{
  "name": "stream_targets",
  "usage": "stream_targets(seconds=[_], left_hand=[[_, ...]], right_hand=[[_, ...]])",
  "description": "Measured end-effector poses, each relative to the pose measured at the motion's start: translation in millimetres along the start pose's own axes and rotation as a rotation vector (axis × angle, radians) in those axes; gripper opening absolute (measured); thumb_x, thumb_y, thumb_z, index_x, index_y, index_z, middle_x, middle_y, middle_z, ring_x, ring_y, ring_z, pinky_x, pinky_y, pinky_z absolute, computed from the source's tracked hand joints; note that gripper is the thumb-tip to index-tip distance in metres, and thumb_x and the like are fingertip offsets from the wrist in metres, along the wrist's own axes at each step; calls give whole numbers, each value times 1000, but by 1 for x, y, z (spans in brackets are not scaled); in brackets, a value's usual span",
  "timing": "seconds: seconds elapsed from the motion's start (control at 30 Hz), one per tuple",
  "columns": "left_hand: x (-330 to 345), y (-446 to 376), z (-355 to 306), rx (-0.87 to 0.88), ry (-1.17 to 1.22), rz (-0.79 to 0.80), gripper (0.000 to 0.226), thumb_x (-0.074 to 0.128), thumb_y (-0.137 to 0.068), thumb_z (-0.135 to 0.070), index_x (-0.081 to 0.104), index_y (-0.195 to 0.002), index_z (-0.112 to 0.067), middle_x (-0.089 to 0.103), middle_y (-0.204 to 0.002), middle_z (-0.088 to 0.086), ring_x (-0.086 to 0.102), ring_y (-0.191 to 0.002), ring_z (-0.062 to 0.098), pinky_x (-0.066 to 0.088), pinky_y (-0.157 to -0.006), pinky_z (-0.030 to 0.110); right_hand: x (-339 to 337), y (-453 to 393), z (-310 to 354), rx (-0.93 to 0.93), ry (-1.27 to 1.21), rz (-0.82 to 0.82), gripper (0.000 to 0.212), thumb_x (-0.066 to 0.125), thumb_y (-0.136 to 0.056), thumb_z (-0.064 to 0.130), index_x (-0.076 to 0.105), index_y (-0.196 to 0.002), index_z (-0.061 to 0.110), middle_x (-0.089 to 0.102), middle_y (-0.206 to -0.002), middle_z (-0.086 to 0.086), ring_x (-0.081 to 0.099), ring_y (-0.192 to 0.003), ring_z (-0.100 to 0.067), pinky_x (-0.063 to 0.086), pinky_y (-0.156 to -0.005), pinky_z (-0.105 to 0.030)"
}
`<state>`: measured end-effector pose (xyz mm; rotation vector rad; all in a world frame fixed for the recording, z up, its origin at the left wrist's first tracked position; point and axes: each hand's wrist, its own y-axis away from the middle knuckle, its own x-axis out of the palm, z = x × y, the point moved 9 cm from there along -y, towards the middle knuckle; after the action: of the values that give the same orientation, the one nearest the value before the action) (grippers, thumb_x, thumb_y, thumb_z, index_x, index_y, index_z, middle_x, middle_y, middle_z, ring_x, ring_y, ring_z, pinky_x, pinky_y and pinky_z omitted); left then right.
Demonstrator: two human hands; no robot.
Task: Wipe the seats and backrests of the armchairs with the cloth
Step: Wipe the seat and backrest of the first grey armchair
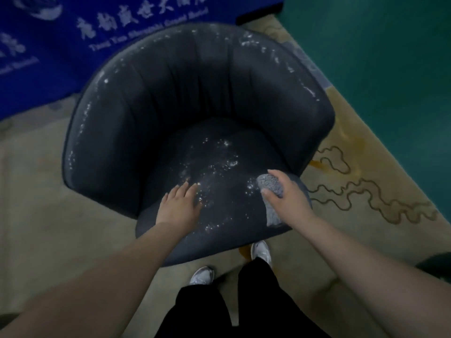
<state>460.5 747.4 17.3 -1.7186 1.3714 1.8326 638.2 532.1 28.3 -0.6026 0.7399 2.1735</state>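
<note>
We rest our left hand (179, 202) flat on the dark grey armchair (195, 101) seat, speckled with white flecks, while our right hand (284, 191) grips a grey cloth (271, 185) at the seat's right edge.

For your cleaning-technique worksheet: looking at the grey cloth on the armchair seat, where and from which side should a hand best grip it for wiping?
Grip the bunched upper end of the grey cloth, coming from above on the seat's right front, as the right hand does. That end is thick enough to curl fingers round, probably leaving the tail free to wipe the armchair.
</note>
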Motion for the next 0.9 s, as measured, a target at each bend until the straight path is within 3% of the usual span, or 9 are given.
stream_targets(seconds=[0.17,0.3,0.37,0.53,0.7,0.77,0.83,0.9], left_hand=[[19,16,19,-171,124,-19,61,40,-99,-42,17,-152,-24,15,-160,0,12,-147,22,15,-118,41],[30,29,46,-293,209,-46,59,40,-99,-40,19,-152,-24,17,-160,-1,14,-146,22,17,-118,41],[37,34,62,-339,233,-56,60,40,-99,-40,19,-152,-24,16,-160,-1,14,-146,22,18,-118,40],[52,33,100,-396,284,-83,59,39,-100,-38,18,-153,-23,15,-160,0,14,-146,21,17,-119,37],[61,18,129,-372,297,-119,60,40,-100,-39,17,-153,-23,14,-160,0,13,-147,21,14,-119,35],[65,7,139,-370,294,-132,61,41,-100,-39,16,-153,-23,13,-161,-1,12,-147,20,14,-119,35],[71,-6,148,-375,301,-147,61,42,-100,-38,16,-153,-25,11,-161,-2,11,-147,20,13,-120,34],[79,-22,153,-366,304,-142,61,42,-100,-38,15,-153,-26,8,-161,-3,9,-147,20,12,-119,34]], right_hand=[[16,-33,21,-97,46,154,57,60,-87,44,34,-137,44,44,-132,4,45,-111,-8,34,-89,-22],[49,-46,34,-71,63,301,74,69,-82,42,27,-143,42,37,-122,10,44,-102,-7,38,-80,-22],[68,-51,43,-91,86,347,77,70,-82,39,25,-144,42,37,-127,8,43,-103,-7,39,-83,-24],[116,-62,60,-128,105,419,73,71,-81,37,29,-141,46,38,-141,8,44,-111,-8,41,-86,-26],[161,-81,73,-147,76,441,64,63,-86,42,29,-139,49,43,-140,8,51,-117,-14,50,-93,-38],[180,-94,76,-150,41,452,63,64,-86,40,28,-136,53,48,-132,11,57,-104,-6,53,-76,-25],[196,-108,77,-159,8,448,68,68,-84,37,27,-135,53,51,-124,16,57,-93,3,47,-64,-11],[211,-125,73,-160,-25,444,72,72,-81,35,28,-136,50,52,-125,16,59,-98,1,50,-73,-15]])
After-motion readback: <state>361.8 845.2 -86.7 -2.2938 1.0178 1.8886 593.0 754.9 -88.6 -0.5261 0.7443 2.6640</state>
